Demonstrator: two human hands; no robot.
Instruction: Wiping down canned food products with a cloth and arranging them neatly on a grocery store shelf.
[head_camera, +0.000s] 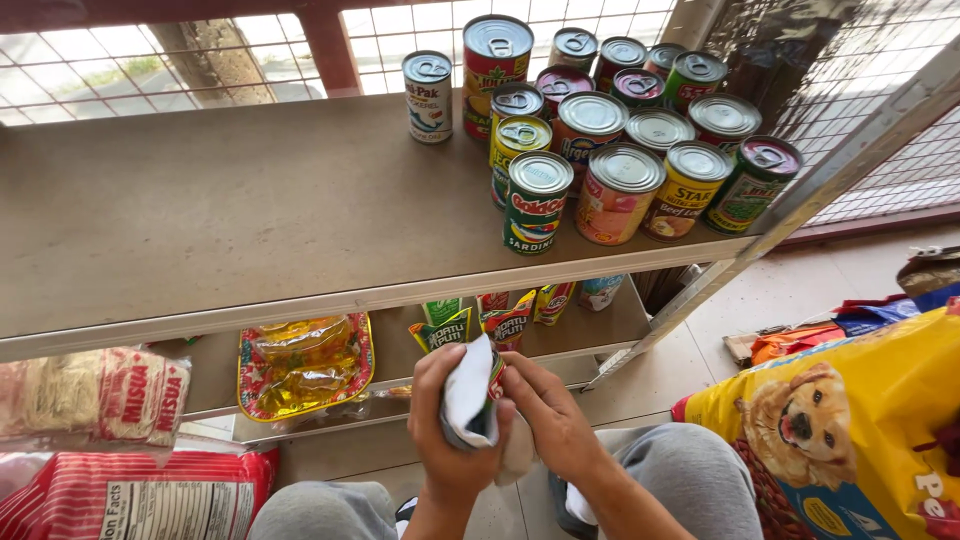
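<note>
White pouch sits clamped in left hand's grip, right hand touching; cans fill shelf.

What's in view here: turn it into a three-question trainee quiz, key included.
1. True or false: the cans stand on the upper shelf.
2. Which one wraps around the white pouch: the left hand or the right hand?
3. Fill in: the yellow bag at the right shows a picture of a ____.
Key: 1 true; 2 left hand; 3 dog.
</note>
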